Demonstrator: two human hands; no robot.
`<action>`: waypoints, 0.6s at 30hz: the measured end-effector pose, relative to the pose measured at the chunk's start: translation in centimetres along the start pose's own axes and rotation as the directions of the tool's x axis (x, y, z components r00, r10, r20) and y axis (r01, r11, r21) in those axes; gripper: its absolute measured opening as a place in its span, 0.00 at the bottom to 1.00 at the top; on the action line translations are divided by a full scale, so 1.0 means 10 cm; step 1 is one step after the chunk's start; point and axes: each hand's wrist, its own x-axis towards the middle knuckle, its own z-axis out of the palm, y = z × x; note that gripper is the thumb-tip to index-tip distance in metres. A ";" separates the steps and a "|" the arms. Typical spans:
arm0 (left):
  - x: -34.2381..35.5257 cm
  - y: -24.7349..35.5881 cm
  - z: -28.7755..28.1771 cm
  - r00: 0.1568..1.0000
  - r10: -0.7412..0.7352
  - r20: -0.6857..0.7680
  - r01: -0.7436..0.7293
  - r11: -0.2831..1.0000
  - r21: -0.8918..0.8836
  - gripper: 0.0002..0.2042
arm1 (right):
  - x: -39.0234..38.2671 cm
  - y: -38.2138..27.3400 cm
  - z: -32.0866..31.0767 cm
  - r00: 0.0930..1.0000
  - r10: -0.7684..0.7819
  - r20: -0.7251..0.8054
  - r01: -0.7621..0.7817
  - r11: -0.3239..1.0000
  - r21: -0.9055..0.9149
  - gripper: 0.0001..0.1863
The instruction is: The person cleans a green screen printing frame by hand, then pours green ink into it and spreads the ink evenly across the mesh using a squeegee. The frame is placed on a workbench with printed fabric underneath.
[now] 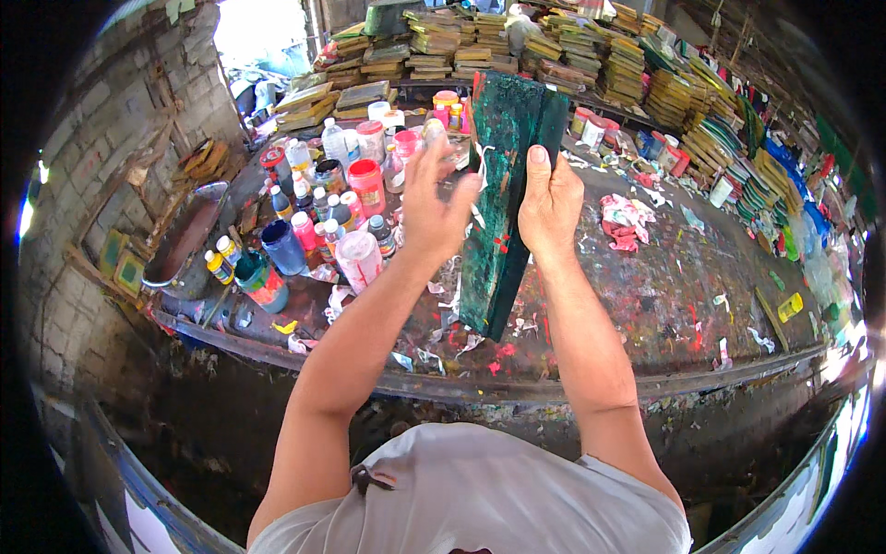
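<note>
A dark green, paint-smeared framed panel [501,185], which looks like a printing screen, is held up on edge above the table. My right hand [552,205] grips its right side, thumb laid along the front face; the fingers behind it are hidden. Just left of the panel, my left hand [434,210] is raised with fingers apart and slightly blurred, holding nothing I can see. Scraps of white tape or film cling to the panel's left edge, and a red spot marks its lower face.
The paint-stained table [637,314] carries bottles and tubs, among them a red tub [366,187] and a blue cup [283,246], at left. A crumpled pink-and-white rag [628,220] lies at right. Stacked wooden frames [480,42] line the back. Torn scraps litter the tabletop.
</note>
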 end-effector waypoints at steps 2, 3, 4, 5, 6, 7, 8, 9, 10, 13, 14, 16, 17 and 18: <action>0.15 0.21 0.14 0.986 0.159 -0.041 -0.158 0.987 0.019 0.16 | 0.00 -0.10 0.03 0.999 -0.046 -0.016 0.046 0.999 -0.008 0.22; 0.17 0.17 0.14 0.991 0.124 -0.058 -0.123 0.992 0.024 0.15 | -0.02 -0.14 0.06 1.000 -0.028 -0.014 0.028 1.000 -0.003 0.23; 0.16 0.10 0.14 0.993 0.088 -0.075 -0.087 0.996 0.027 0.14 | -0.04 -0.17 0.09 1.000 -0.009 -0.013 0.009 1.000 -0.001 0.23; 0.17 0.05 0.15 0.994 0.052 -0.092 -0.050 0.998 0.028 0.13 | -0.04 -0.18 0.11 1.000 0.009 -0.011 -0.009 1.000 0.000 0.24; 0.19 0.05 0.15 0.984 0.130 -0.123 -0.128 0.991 0.024 0.07 | -0.05 -0.14 0.10 1.000 0.008 -0.001 -0.008 0.999 -0.037 0.24; 0.21 0.04 0.15 0.981 0.160 -0.105 -0.157 0.987 0.042 0.05 | -0.06 -0.11 0.09 1.000 0.006 -0.002 -0.006 1.000 -0.022 0.24; 0.23 0.04 0.15 0.978 0.190 -0.087 -0.185 0.981 0.059 0.04 | -0.06 -0.10 0.08 1.000 0.003 -0.004 -0.003 1.000 -0.007 0.23; 0.26 0.05 0.13 0.973 0.219 -0.071 -0.213 0.974 0.080 0.03 | -0.06 -0.12 0.07 1.000 0.001 0.000 -0.001 1.000 0.011 0.23; 0.30 0.06 0.12 0.972 0.231 -0.041 -0.228 0.971 0.077 0.03 | -0.05 -0.15 0.03 0.999 0.036 0.027 -0.038 0.998 0.041 0.24; 0.26 -0.37 -0.05 0.962 0.269 0.039 -0.269 0.917 0.295 0.01 | -0.09 -0.10 -0.03 1.000 -0.007 0.008 0.007 0.999 -0.035 0.25; 0.19 -0.59 -0.21 0.991 0.073 0.112 -0.113 0.910 0.400 0.03 | -0.09 -0.12 -0.02 1.000 -0.015 0.011 0.015 1.000 -0.018 0.25; 0.04 -1.24 -0.53 0.673 -0.417 0.610 -0.374 0.519 0.768 0.10 | -0.12 -0.18 -0.02 0.999 -0.029 0.013 0.029 0.999 0.014 0.26; -0.08 -1.32 -0.57 0.719 -0.355 0.598 -0.294 0.624 0.724 0.12 | -0.12 -0.17 -0.01 0.999 -0.034 0.010 0.034 0.999 0.042 0.26; -0.25 -1.33 -0.62 0.765 -0.293 0.574 -0.217 0.721 0.658 0.13 | -0.10 -0.14 -0.01 0.999 -0.044 0.007 0.043 0.997 0.069 0.26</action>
